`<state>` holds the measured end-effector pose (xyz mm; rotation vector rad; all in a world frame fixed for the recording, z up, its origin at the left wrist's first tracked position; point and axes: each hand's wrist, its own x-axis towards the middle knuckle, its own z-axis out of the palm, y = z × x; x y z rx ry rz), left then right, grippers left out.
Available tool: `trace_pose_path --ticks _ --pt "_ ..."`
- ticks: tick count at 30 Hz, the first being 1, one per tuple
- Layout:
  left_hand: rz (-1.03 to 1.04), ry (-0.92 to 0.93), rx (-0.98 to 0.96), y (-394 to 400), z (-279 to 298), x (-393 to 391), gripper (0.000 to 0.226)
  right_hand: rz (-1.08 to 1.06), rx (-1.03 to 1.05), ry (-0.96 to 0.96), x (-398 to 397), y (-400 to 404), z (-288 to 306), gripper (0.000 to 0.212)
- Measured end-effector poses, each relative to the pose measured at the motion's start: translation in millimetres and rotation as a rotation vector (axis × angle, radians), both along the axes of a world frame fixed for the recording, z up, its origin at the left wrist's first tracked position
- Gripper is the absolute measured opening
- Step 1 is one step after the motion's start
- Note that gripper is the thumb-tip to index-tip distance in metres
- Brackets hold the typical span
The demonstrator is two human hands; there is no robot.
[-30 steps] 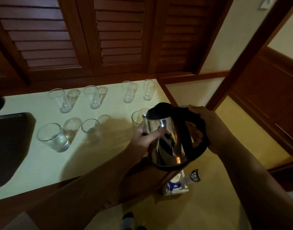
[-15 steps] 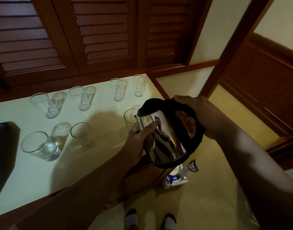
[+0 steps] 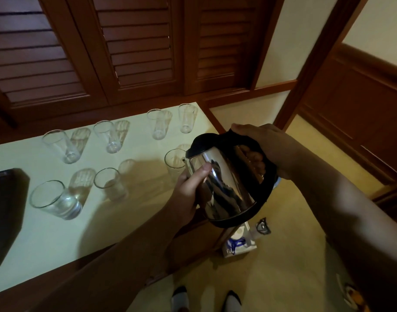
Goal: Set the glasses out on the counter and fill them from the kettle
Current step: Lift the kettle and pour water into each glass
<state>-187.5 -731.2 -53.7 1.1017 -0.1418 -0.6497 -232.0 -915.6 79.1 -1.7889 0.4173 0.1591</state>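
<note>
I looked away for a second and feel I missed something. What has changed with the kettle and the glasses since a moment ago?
Very little. The kettle has tipped slightly further, its spout over the nearest glass; no water stream can be made out. The right hand still grips the handle and the left hand still steadies the steel body. The seven glasses stand where they were on the counter; mainly the view shifted.

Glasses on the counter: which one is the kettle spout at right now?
The front-row glass at the right end, its rim right beside the kettle spout; the other six stand clear.
</note>
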Motion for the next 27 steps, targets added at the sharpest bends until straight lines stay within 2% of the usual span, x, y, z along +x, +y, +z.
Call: trace_pose_path --ticks 3,7,10,14,16,18,20,22,27 --pt "0.004 0.002 0.019 -2.0 2.6 -3.3 0.103 0.007 -0.012 0.011 0.8 -1.5 2.0 0.052" --pt "0.014 0.052 0.031 -2.5 4.2 -4.4 0.071 0.040 -0.024 0.023 1.9 -2.5 5.2 0.051" --pt "0.006 0.056 0.050 -2.0 2.7 -6.1 0.088 0.032 -0.033 0.031 2.9 -1.9 7.0 0.051" --pt "-0.005 0.065 0.034 -1.9 1.5 -5.3 0.057 0.042 -0.028 0.040 3.9 -1.1 7.9 0.051" --pt "-0.021 0.069 0.022 -1.5 2.3 -5.4 0.064 0.039 -0.031 0.046 4.5 0.0 8.7 0.052" --pt "-0.026 0.071 0.013 -1.6 3.6 -5.6 0.085 0.038 -0.033 0.049 5.0 0.7 9.7 0.052" --pt "-0.027 0.066 0.015 -1.8 3.2 -4.7 0.090 0.040 -0.040 0.050 5.6 0.8 10.5 0.052" --pt "-0.023 0.067 0.013 -2.7 1.4 -4.1 0.083 0.045 -0.050 0.048 6.0 0.3 10.7 0.052" --pt "-0.050 0.074 0.039 -3.1 1.0 -2.9 0.050 0.050 -0.048 0.053 6.6 -1.4 9.6 0.052"
